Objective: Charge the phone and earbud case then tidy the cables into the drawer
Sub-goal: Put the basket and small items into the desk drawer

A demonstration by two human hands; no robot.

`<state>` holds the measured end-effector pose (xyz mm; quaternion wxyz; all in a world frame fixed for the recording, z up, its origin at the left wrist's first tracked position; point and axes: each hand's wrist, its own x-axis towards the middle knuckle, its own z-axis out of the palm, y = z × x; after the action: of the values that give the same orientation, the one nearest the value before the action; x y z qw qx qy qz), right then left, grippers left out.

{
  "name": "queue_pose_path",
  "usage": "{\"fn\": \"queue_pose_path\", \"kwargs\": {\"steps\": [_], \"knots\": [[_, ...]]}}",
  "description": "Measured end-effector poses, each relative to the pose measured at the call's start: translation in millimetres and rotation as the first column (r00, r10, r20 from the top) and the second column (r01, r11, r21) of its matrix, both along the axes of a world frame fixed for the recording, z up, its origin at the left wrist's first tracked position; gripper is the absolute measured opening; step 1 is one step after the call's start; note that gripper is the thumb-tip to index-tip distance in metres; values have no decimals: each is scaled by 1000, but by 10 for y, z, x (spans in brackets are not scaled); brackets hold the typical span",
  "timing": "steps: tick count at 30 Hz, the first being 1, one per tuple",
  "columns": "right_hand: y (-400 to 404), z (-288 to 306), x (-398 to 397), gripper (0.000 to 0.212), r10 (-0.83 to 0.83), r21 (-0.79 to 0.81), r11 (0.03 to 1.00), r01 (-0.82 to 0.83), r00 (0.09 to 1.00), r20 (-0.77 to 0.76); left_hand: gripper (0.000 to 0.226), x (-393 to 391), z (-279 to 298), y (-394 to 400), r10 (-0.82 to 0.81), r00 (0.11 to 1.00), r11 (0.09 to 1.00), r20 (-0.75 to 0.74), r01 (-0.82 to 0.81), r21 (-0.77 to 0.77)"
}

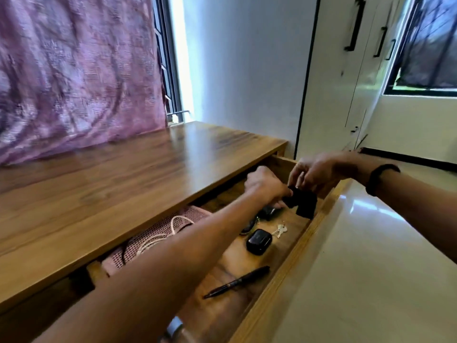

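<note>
Reaching into the open drawer (284, 271), both hands meet at its far end; the left hand (265, 185) and the right hand (312, 170) have fingers curled, pinching a black object (303, 203); the earbud case (259, 241) lies flat mid-drawer, long axis running toward the far end; white cables (158, 237) sit in a pink basket (148, 241); a pen (237, 282) lies nearer, tip pointing left.

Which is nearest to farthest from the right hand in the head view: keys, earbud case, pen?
From the right hand, at the drawer's far end:
1. Keys, on the drawer floor just below the hands.
2. Earbud case, black, just nearer the camera than the keys.
3. Pen, lying near the drawer's near end.
</note>
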<state>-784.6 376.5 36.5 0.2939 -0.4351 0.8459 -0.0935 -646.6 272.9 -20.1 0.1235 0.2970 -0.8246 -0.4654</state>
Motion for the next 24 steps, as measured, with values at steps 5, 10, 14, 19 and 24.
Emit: {"fn": "queue_pose_path", "kwargs": {"steps": [5,10,14,19,24], "knots": [[-47,-259,-164,29,48,94,995,-35,989,-142,38,-336,-355,128,53,994,964,90,-75,256],[-101,-479,-230,30,95,121,990,-69,969,-229,34,-387,-569,137,56,992,969,109,-81,234],[-82,-578,-164,26,130,98,989,-109,959,-252,28,-341,-645,161,56,990,981,126,-79,179],[-45,-676,-180,25,147,53,989,-138,941,-303,21,-164,-512,243,27,996,998,86,-22,-57],[206,-694,-38,11,-28,-552,804,-221,913,-407,21,465,-67,415,-175,982,929,-67,142,-342]]}}
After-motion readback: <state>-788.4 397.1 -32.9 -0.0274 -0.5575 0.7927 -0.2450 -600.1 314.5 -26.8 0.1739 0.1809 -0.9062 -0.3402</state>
